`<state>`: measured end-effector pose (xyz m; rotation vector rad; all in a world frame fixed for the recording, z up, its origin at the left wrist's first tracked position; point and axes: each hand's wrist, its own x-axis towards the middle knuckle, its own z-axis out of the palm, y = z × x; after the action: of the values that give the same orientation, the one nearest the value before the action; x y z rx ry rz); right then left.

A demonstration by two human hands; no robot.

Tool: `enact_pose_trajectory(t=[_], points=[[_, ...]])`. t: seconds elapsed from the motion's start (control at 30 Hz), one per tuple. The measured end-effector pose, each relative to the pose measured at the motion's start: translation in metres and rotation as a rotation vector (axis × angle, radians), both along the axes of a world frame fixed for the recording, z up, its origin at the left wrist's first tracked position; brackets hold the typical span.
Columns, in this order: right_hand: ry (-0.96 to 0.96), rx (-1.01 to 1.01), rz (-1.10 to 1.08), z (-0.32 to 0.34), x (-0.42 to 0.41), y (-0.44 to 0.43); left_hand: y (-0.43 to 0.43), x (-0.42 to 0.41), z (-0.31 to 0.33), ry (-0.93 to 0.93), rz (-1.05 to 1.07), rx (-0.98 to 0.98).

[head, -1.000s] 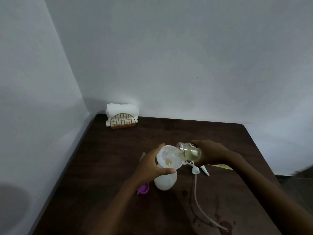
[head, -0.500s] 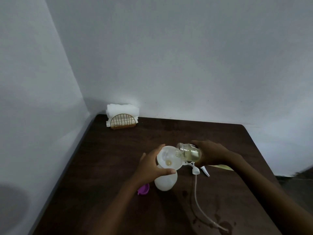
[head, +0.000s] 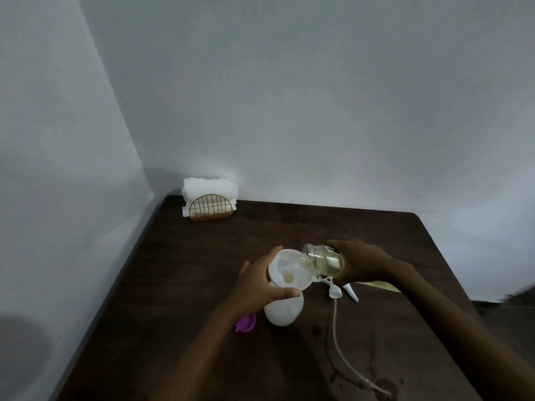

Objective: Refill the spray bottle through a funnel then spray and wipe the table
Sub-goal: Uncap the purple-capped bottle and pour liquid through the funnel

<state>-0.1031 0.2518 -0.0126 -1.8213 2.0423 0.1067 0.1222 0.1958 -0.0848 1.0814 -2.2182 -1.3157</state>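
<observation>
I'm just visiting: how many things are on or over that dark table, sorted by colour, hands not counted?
White: 4 (funnel, spray bottle, spray head with tube, napkins)
Clear: 1 (jar of yellowish liquid)
Purple: 1 (cap)
Gold: 1 (napkin holder)
Yellow: 1 (cloth, partly hidden)
Total: 8

Yellow cloth (head: 382, 286) mostly behind right forearm (head: 428, 293)

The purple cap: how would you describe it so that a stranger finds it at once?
Start at the dark table and find the white bottle under the funnel. The purple cap lies on the table just left of its base. Nothing else there is purple.
</observation>
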Motion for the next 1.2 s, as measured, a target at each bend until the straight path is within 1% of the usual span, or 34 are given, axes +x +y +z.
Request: enact_pose_trajectory(t=[1.2], points=[[0.006, 0.002, 0.016, 0.0036, 0.0022, -0.0005, 0.0006, 0.0007, 0.0015, 0.009, 0.002, 0.001]])
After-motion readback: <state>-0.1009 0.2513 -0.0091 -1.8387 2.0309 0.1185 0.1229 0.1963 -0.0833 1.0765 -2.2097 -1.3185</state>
